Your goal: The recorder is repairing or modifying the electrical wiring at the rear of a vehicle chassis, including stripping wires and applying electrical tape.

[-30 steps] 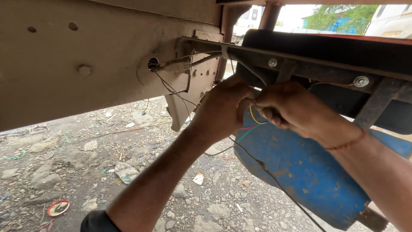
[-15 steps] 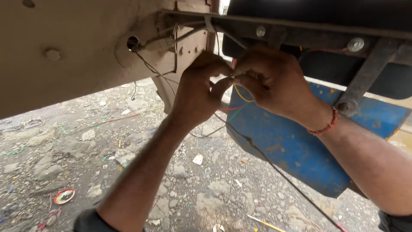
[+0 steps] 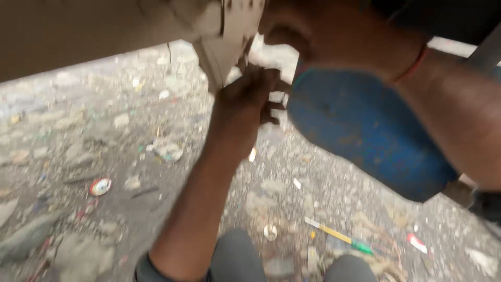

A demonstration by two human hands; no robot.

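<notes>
Both hands are sitting lower and closer to the camera than half a second ago, and the view is tilting down toward the ground, so the frame is smearing with motion. Left hand (image 3: 248, 96) is reaching up to the lower edge of the beige metal bracket (image 3: 224, 42), fingers curled; whether it is pinching anything cannot be told through the blur. Right hand (image 3: 308, 34) is staying high at the top edge, partly cut off, loosely closed; its grip likewise cannot be told. The two hands are now slightly apart, the left one below the right, where before they were pressed together on the thin wires. Those wires are no longer resolving in this view; judging by the hands, they are hanging somewhere between the bracket and the blue tank (image 3: 365, 136), but their long axis and direction cannot be read. Below, a yellow-and-green screwdriver (image 3: 339, 236) is lying on the gravel ground (image 3: 104, 136), its long axis running from upper left to lower right.
</notes>
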